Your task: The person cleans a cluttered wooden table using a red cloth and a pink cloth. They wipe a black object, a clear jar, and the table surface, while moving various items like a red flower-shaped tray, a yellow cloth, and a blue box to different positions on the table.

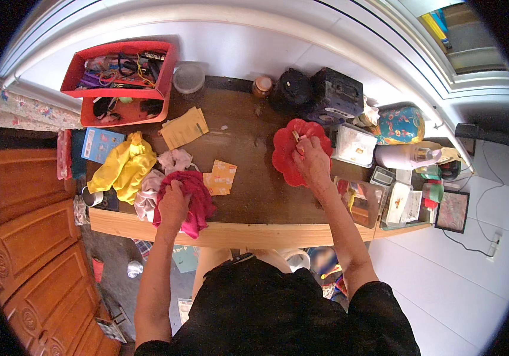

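My left hand (174,202) rests on a crumpled dark pink cloth (201,202) near the desk's front edge; its fingertips sink into the folds, and whether they grip is unclear. A yellow cloth (125,167) and pale pink cloths (148,191) lie beside it. Over to the right, my right hand (312,160) reaches into a red flower-shaped dish (284,149). Small items (296,136) show by its fingertips, which are partly hidden. Between the hands, nearer the left, are small orange-and-white packets (221,178), with tan paper envelopes (185,128) behind them.
A red box of odds and ends (165,84) and a round translucent tub (189,78) stand at the back left. A black speaker-like box (336,95) is behind the dish. To the right are a clear plastic case (361,202) and a lilac bottle (396,155). A white mug (92,196) lies left.
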Available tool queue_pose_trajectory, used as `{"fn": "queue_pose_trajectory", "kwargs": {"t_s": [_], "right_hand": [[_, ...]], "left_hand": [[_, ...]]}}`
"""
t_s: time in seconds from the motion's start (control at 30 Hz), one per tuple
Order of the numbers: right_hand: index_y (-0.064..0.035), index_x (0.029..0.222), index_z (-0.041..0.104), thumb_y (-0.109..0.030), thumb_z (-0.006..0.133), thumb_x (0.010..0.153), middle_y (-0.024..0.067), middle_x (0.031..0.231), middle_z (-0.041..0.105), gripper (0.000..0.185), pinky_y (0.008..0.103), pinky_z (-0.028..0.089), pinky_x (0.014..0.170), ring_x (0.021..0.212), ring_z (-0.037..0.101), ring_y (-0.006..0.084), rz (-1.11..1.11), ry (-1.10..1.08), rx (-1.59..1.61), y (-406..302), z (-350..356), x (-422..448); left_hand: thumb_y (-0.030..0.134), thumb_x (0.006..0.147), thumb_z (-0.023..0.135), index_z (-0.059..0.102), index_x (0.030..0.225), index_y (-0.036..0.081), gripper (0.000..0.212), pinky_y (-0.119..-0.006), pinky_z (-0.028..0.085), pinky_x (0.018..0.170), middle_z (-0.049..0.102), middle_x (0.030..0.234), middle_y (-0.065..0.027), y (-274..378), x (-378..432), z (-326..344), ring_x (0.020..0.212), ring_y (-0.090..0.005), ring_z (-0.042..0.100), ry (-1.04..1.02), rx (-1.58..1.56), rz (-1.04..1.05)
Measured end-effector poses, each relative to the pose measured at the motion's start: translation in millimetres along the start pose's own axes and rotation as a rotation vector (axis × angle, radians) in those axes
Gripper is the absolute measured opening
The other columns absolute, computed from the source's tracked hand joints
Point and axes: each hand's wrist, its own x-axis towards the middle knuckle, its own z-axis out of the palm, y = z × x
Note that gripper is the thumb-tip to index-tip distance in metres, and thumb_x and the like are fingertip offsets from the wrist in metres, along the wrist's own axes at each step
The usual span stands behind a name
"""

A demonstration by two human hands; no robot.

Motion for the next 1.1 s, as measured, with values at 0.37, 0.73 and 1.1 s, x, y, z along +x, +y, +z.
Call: {"fn": "queue_pose_trajectory", "kwargs": {"t_s": [0.37,0.73,1.1], "right_hand": [[-0.0079,0.092,0.060,-0.012,0.056,0.080,0.0108,0.091,0.059,0.014,0.0401,0.045,0.083,0.094,0.058,0.0273,-0.371,-0.315,-0.452,-42,85,49],[-0.0059,0.092,0.057,-0.008,0.059,0.077,0.0131,0.097,0.053,0.015,0.0397,0.053,0.072,0.088,0.061,0.0300,0.037,-0.157,-0.281,-47,120,98],[-0.0074,0.097,0.061,-0.014,0.062,0.081,0.0129,0.101,0.055,0.017,0.0416,0.051,0.074,0.091,0.058,0.0332,0.007,0.030,0.124,-4,14,27]], "left_hand": [[0.025,0.082,0.066,0.043,0.109,0.008,0.040,-0.048,0.051,0.070,0.055,0.101,-0.0209,3,2,-5,0.088,-0.0402,0.060,-0.031,-0.018,-0.029],[0.025,0.081,0.067,0.043,0.109,0.008,0.040,-0.048,0.050,0.073,0.056,0.102,-0.0202,3,3,-5,0.091,-0.0397,0.059,-0.043,-0.016,-0.038],[0.026,0.082,0.067,0.042,0.109,0.008,0.041,-0.048,0.050,0.071,0.056,0.102,-0.0209,6,4,-8,0.089,-0.0401,0.060,-0.036,-0.025,-0.030]]}}
